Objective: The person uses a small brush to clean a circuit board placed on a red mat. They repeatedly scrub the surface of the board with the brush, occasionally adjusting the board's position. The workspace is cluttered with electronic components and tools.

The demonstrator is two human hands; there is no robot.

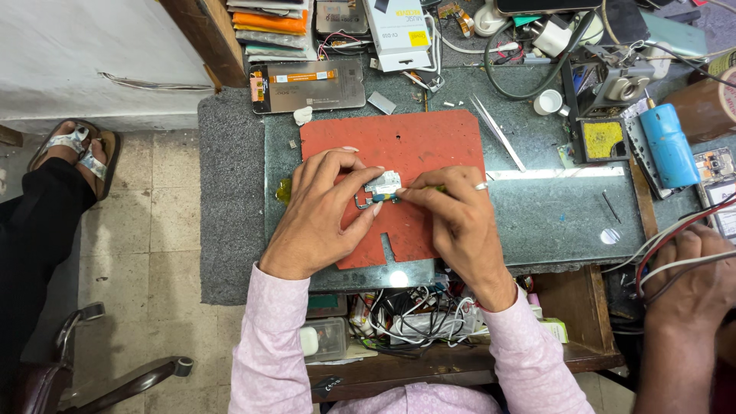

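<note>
My left hand (322, 211) pinches a small silver circuit part (382, 184) with a metal bracket, holding it down on a red work mat (429, 142). My right hand (456, 211), a ring on one finger, grips a thin green-handled tool (414, 190) whose tip meets the part from the right. Both hands rest on the mat, fingertips almost touching. Pink sleeves cover both forearms.
A phone screen panel (307, 86) lies at the back left, tweezers (498, 132) to the mat's right, a blue cylindrical tool (667, 146) and a yellow sponge holder (603, 139) further right. Another person's hand (690, 280) holds cables at the right edge. An open drawer (429, 322) of wires sits below.
</note>
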